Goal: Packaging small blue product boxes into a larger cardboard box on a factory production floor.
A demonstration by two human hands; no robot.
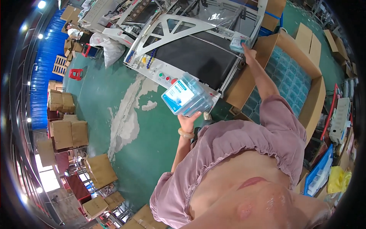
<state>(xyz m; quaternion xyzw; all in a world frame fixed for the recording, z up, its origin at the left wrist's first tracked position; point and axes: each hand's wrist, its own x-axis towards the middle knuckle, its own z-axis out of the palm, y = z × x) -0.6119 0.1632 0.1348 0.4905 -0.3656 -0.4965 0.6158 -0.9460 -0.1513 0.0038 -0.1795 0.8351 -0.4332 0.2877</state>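
Note:
My left hand [187, 123], with a pale bangle at the wrist, is closed on the lower end of a stack of clear plastic boxes [179, 95]. The nearest box has a white and blue label. Farther off to the right, my right hand [249, 54] has its fingers closed at the edge of a similar clear plastic box [237, 42]. That box is at the right end of the machine's black conveyor belt [194, 57]. Right beside my right forearm stands a large open carton [320, 95], filled with rows of similar bluish boxes.
The machine's white frame [171, 23] crosses the belt, and its near panel has green and red buttons [167, 78]. Several cardboard boxes [65, 133] are stacked at the left. A blue bin [320, 170] lies at the lower right, and a white sack [110, 49] stands beyond the green floor.

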